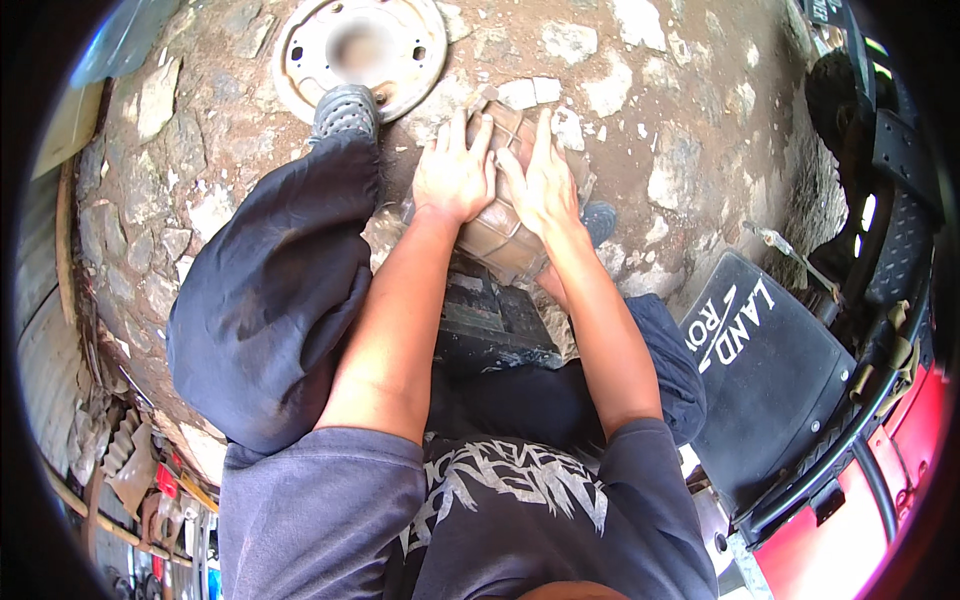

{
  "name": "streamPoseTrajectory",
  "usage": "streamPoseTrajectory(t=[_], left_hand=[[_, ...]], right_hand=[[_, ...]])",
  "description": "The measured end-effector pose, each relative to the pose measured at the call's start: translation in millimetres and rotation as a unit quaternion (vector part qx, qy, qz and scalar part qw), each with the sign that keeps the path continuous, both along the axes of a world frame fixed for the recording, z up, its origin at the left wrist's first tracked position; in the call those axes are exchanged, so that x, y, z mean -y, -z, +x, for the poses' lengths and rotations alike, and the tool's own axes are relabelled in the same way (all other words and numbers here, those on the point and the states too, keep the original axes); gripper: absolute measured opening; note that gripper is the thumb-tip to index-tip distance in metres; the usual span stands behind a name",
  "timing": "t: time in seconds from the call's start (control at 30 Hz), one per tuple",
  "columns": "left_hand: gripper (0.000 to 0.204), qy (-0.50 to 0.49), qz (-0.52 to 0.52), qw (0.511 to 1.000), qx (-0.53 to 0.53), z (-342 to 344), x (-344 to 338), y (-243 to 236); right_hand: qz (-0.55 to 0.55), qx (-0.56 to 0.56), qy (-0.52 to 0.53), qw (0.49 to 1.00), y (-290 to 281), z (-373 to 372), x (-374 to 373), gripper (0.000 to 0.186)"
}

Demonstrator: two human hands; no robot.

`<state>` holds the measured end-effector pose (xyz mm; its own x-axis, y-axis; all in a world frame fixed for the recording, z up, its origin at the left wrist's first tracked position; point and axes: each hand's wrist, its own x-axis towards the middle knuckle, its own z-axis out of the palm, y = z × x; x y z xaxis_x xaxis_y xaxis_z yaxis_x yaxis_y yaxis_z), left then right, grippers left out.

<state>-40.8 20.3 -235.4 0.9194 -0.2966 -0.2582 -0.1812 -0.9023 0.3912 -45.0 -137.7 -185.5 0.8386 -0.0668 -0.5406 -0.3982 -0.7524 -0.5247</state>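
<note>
A brown, dirt-coated ribbed casing [497, 228], apparently metal, sits on the stony ground between my feet. My left hand [453, 172] lies on its left upper part, fingers stretched forward and palm down. On its right side rests my right hand [540, 188], with the fingers extended and the thumb pointing toward the left hand. Both hands press against the surface without wrapping round it. The casing's underside is hidden, and its exact kind cannot be made out.
An off-white steel wheel [412, 52] lies beyond my left shoe [346, 112]. A dark box-like block [480, 318] stands between my legs. At right hang a black mud flap [765, 390] and a red vehicle panel [830, 545]. Metal scraps [135, 450] clutter the lower left.
</note>
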Motion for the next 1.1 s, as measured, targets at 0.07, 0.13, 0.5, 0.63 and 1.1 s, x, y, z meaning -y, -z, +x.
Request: streamPoseTrajectory(t=[0.07,0.13,0.5,0.63,1.1], left_hand=[[0.064,0.012,0.004,1.000,0.015,-2.4,3.9,-0.5],[0.064,0.013,-0.010,1.000,0.002,-0.9,1.7,1.7],[0.063,0.008,-0.004,1.000,-0.021,-1.1,1.7,-0.1],[0.063,0.004,-0.017,1.000,0.016,-5.6,-0.7,7.4],[0.064,0.010,-0.001,1.000,-0.015,-5.7,-1.3,3.1]], right_hand=[[-0.053,0.032,-0.006,0.998,15.4,-4.5,-1.7,0.115],[-0.081,0.082,-0.019,0.993,29.6,10.3,-10.2,0.115],[0.006,0.026,0.011,1.000,33.4,37.1,-5.0,0.117],[0.063,0.007,0.001,0.998,11.8,30.3,-6.0,0.118],[0.008,-0.068,-0.023,0.997,7.6,62.2,-4.2,0.123]])
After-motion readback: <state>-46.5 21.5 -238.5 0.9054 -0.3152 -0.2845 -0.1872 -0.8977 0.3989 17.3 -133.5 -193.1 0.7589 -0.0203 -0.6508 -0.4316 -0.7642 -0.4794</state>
